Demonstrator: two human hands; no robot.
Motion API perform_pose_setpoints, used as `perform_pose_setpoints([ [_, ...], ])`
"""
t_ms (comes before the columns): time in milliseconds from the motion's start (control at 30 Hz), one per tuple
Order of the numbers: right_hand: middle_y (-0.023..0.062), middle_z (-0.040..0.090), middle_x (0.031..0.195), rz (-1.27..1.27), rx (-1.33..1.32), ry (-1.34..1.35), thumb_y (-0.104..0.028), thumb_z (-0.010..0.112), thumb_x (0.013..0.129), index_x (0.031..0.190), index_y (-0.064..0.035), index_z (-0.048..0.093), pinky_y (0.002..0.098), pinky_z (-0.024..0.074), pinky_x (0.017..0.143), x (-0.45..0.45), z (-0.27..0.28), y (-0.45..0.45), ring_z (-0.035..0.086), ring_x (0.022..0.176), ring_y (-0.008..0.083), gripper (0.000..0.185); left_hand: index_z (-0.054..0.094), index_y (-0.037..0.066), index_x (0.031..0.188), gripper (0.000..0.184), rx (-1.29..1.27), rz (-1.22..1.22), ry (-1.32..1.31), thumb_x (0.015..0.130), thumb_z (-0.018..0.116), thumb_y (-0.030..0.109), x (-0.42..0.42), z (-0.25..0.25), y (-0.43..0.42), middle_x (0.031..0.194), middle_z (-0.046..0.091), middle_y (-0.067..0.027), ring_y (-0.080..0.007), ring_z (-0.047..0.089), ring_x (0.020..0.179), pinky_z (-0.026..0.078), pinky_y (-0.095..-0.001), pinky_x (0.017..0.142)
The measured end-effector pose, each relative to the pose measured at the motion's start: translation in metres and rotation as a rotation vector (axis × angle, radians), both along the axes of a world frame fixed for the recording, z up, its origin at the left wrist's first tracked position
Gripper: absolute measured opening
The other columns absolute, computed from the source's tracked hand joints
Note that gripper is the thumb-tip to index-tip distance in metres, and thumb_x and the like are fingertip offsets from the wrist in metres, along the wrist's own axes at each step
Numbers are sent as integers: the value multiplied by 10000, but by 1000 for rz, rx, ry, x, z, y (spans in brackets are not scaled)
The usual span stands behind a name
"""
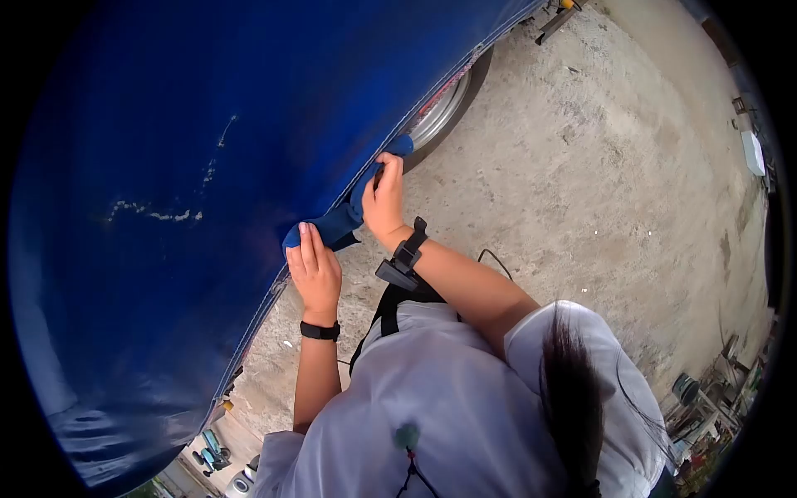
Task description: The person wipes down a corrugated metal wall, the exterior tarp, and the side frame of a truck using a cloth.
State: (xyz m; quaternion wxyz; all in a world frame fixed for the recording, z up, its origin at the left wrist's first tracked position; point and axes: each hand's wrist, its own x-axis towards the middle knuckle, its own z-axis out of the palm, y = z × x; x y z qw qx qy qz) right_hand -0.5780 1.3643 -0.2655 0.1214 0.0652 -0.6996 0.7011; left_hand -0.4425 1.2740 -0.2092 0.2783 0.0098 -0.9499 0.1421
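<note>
A large blue tarp [183, 149] with a stitched edge fills the left of the head view. Along that edge runs a folded strip of blue fabric [339, 225]; whether it is part of the tarp I cannot tell. The strip's lower end is held by my left hand [315, 270], fingers laid together over the fold and thumb out of sight. Farther up the edge, my right hand [385, 201] is closed on the same strip, its fingers bent around the material. Pale scuff marks show on the tarp's surface.
A wheel [444, 112] shows under the tarp's edge, just beyond my right hand. Rough concrete ground [564, 174] spreads to the right. Assorted clutter [706, 402] lies at the lower right, and a small teal wheeled object [214, 452] stands at the lower left.
</note>
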Motion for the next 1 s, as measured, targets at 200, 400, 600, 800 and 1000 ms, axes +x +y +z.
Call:
perform_pose_setpoints([
  [200,200,463,1019,33,114,141,67,521,836,1099,20,449,429,438,813,-2,-14,10,503,922,391,276,532,-61,1294,468,16,-48,24,828,565,-53,4,-18,-10,1388,475,-153,-356,459,1248,365,-488,1063],
  [400,146,477,1041,-241,5,-38,53,503,892,1089,1,468,338,472,780,-84,11,40,536,852,253,207,622,25,1233,401,53,-159,57,833,636,-4,-28,-11,10,1348,527,-87,-279,511,1067,398,-430,971],
  [600,134,504,1049,-78,-129,-290,31,519,897,1096,-5,469,318,488,756,-54,3,31,563,857,214,208,618,30,1251,428,157,-441,-221,827,601,-29,-61,-4,17,1348,526,-75,-254,528,986,451,-394,883],
  [800,81,543,1004,-103,-214,-131,3,531,930,1083,-19,485,269,487,697,-86,24,75,565,800,140,161,500,5,1365,520,137,-304,-397,849,553,21,-98,-15,33,1445,463,-93,-281,516,1138,447,-374,959],
  [1000,99,499,1146,22,-651,-332,-104,607,946,1235,-36,420,294,440,931,-165,18,113,502,1052,159,351,392,-19,1429,612,75,-244,-408,840,546,40,-149,-22,70,1487,411,-108,-300,467,1249,404,-380,1039],
])
